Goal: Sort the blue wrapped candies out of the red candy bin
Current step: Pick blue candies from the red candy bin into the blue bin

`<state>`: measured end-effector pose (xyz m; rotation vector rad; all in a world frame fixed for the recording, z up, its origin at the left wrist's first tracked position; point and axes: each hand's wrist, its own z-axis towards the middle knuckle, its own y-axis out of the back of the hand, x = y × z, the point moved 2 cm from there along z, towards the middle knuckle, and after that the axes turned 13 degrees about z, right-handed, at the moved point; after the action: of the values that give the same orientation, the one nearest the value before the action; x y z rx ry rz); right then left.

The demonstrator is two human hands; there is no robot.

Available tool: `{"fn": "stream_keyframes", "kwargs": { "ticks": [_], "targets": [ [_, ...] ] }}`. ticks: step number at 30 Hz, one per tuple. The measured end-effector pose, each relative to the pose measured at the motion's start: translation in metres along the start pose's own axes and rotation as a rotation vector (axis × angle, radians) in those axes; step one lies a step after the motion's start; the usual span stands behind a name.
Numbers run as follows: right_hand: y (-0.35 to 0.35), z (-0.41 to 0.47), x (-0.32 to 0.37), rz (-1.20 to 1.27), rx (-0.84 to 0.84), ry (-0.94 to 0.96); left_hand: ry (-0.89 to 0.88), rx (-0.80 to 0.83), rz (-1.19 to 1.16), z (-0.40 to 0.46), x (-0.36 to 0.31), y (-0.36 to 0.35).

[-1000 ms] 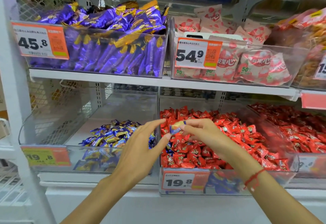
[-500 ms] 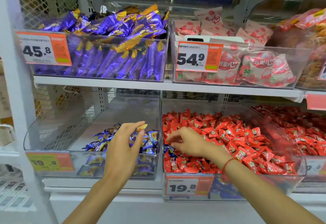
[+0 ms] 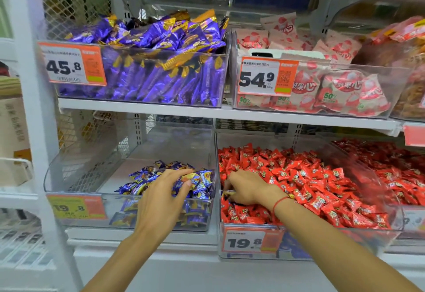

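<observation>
1. Fingers of our left hand lay spread and relaxed over the blue candies in the left bin; whether it held one, we couldn't tell.
2. Our right hand curled down into the red candy bin at its front-left corner; any catch was hidden.
3. Progress, approx.: a blue pile was already sorted, w/ blue wrappers showing low behind the price tag, so prob. more left.
</observation>
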<state>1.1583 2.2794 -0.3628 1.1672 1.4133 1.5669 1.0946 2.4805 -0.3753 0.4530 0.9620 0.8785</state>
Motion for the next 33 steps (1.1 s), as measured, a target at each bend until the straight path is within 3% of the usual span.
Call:
{"fn": "stream_keyframes", "kwargs": {
  "ticks": [6,10,16,24,33],
  "targets": [
    [0.029,-0.041,-0.015,0.847,-0.193,0.052,0.101,-0.003,0.026,0.001,0.003,0.004],
    [0.038,-0.062,-0.014,1.187,-0.221,-0.004,0.071,0.005,0.07,0.0,0.001,0.002],
    [0.039,-0.075,-0.015,1.331,-0.16,-0.067,-0.042,0.009,0.08,-0.004,-0.015,0.001],
    [0.044,-0.078,-0.007,1.799,-0.132,-0.069,-0.148,0.011,-0.136,-0.005,-0.048,-0.004],
    [0.056,-0.083,0.002,1.788,-0.038,0.066,-0.059,-0.025,-0.372,-0.003,-0.072,-0.008]
  ]
}}
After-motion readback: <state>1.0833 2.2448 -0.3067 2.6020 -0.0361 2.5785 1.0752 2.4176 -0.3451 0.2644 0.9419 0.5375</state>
